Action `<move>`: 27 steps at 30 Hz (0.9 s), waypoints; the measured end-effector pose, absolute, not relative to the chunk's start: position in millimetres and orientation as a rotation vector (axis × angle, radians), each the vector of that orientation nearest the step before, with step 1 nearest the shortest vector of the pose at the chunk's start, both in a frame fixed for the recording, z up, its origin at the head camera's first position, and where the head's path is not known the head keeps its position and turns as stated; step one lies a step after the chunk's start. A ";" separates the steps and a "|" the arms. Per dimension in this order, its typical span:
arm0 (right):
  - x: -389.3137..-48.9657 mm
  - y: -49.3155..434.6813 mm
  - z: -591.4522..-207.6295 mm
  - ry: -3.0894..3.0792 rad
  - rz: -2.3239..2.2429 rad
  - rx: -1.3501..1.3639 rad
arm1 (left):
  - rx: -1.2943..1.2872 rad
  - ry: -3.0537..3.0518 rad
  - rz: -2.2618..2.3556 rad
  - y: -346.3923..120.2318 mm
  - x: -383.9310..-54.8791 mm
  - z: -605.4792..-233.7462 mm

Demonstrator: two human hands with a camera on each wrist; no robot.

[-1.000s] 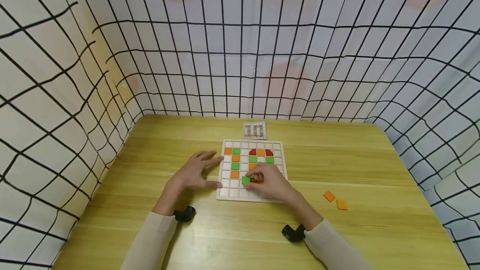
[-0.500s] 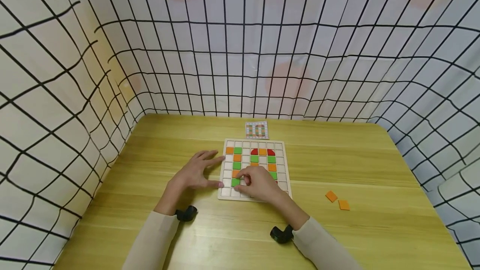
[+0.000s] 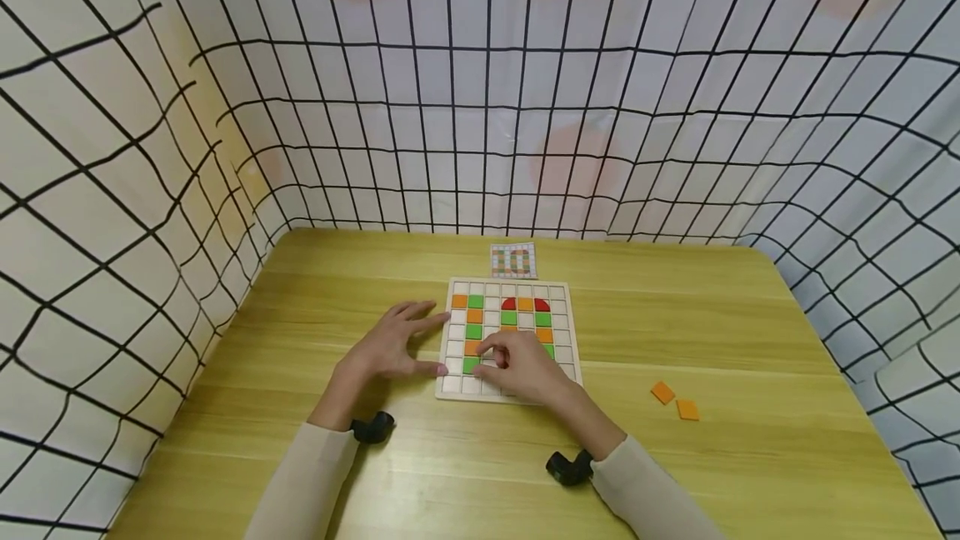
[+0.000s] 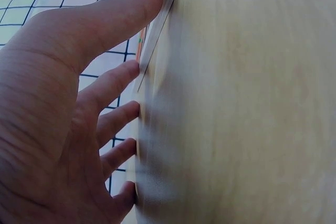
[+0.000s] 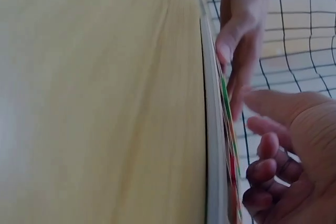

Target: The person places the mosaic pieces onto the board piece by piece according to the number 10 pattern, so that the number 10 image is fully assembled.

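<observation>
A pale square board point(image 3: 454, 390) with a grid lies on the table, bearing orange, green and red tiles. My left hand point(image 3: 388, 344) has its fingers spread, thumb and index tips at the board's left edge. In the left wrist view those fingers point(image 4: 118, 119) reach to the tabletop. My right hand point(image 3: 525, 367) hovers over the board's lower middle and hides several cells. Its thumb and index finger are parted beside a green tile point(image 3: 471, 365) at the foot of the left column. The right wrist view shows loosely bent fingers point(image 5: 266, 169) with nothing between them and the thumb.
A small pattern card point(image 3: 513, 261) lies behind the board. Two loose orange tiles, one tile point(image 3: 662, 392) and another tile point(image 3: 687, 410), lie to the right. A black grid net point(image 3: 495, 132) over white cloth surrounds the table point(image 3: 712, 315) at the back and sides.
My right hand carried the green tile left, set it below the orange one in the left column and let go. It has since drawn back slightly right. My left hand stays at the edge.
</observation>
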State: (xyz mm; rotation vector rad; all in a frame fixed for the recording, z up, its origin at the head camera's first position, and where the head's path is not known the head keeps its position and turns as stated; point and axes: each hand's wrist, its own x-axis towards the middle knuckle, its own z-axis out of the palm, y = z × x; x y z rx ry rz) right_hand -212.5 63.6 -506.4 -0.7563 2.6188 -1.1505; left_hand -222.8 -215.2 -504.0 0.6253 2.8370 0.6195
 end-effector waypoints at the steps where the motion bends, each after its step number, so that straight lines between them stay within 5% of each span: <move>1: -212.7 67.6 -505.5 2.621 -1.171 -0.744 | 0.628 2.837 0.618 -214.6 -223.1 -503.9; 27: -205.5 221.8 -493.5 2.897 -1.135 -0.417 | 0.650 2.845 0.636 -213.5 -220.6 -503.4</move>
